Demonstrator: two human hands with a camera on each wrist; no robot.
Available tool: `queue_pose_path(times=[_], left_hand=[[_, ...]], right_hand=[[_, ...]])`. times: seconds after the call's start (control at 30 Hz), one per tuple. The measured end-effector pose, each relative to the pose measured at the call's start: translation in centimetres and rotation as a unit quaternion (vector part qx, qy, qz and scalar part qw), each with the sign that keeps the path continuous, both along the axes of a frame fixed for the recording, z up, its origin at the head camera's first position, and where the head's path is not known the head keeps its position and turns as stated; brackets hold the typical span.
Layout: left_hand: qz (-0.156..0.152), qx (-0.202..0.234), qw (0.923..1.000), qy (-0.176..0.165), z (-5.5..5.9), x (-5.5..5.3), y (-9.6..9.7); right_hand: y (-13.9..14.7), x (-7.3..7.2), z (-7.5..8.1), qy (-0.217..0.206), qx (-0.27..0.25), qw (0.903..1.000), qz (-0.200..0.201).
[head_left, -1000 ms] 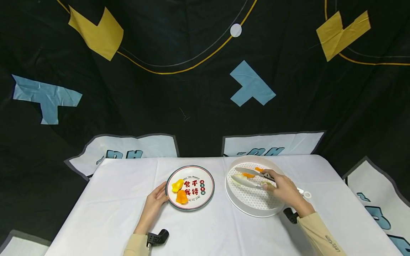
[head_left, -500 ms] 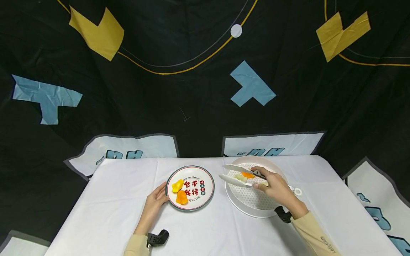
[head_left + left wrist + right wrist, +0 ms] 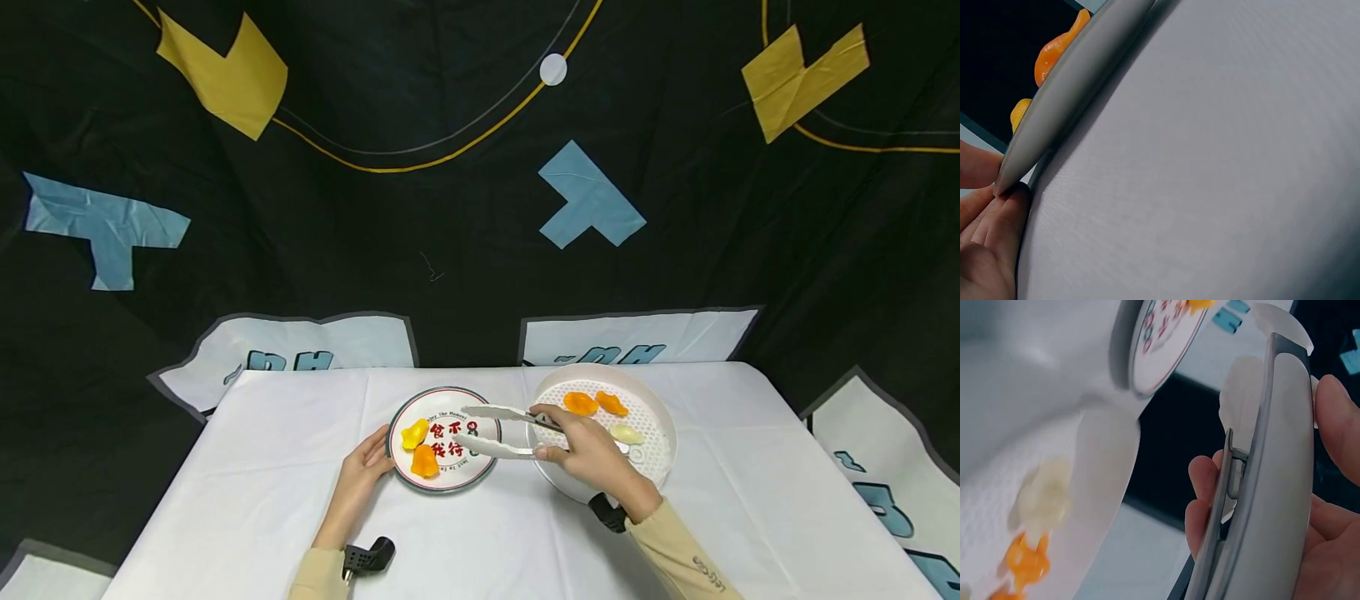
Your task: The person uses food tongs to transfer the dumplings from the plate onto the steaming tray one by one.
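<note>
My left hand (image 3: pixel 365 463) pinches the left rim of a round white plate (image 3: pixel 468 477), thumb above and fingers below. A yellow piece (image 3: pixel 415 433) and a glossy orange piece (image 3: pixel 425 461) of food lie on the plate's left side. With my right hand (image 3: pixel 592 454) I hold metal tongs (image 3: pixel 498 451), spread apart, their tips over the plate's right half and nothing visible between them. At right is a white round steamer basket (image 3: pixel 667 417) with a perforated base, holding two orange pieces (image 3: pixel 580 403) and a pale piece (image 3: pixel 626 434). Another pale piece (image 3: pixel 1044 494) shows in the right wrist view.
A white cloth covers the table (image 3: pixel 480 550). Behind it hangs a black backdrop (image 3: pixel 375 250) with blue and yellow shapes. The steamer basket stands close to the plate's right, near the table's back edge, partly hidden by my right hand.
My right hand has carried the spread tongs left, from over the steamer basket to over the plate. The left hand and plate stay in place.
</note>
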State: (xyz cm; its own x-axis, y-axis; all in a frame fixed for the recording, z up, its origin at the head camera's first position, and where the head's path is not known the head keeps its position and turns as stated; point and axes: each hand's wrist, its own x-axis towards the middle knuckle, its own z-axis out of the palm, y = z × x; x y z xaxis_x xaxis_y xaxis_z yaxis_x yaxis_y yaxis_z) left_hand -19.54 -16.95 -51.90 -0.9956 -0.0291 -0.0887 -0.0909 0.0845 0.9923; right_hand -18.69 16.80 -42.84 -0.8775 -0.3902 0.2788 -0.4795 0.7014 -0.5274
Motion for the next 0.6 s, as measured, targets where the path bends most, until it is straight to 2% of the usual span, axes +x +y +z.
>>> queue_pose_path(times=[0.27, 0.4, 0.6], left_hand=[[-0.003, 0.004, 1.0, 0.006, 0.1, 0.1, -0.1], [-0.003, 0.007, 0.9999, 0.009, 0.1, 0.1, -0.1], [-0.004, 0.008, 0.9999, 0.011, 0.2, 0.2, -0.1]], right_hand=[[-3.2, 0.7, -0.6, -0.012, 0.004, 0.9992, 0.037], [-4.3, 0.9, -1.0, -0.01, 0.026, 0.9987, 0.042], [-5.5, 1.2, -1.6, -0.031, 0.053, 0.9976, 0.034]])
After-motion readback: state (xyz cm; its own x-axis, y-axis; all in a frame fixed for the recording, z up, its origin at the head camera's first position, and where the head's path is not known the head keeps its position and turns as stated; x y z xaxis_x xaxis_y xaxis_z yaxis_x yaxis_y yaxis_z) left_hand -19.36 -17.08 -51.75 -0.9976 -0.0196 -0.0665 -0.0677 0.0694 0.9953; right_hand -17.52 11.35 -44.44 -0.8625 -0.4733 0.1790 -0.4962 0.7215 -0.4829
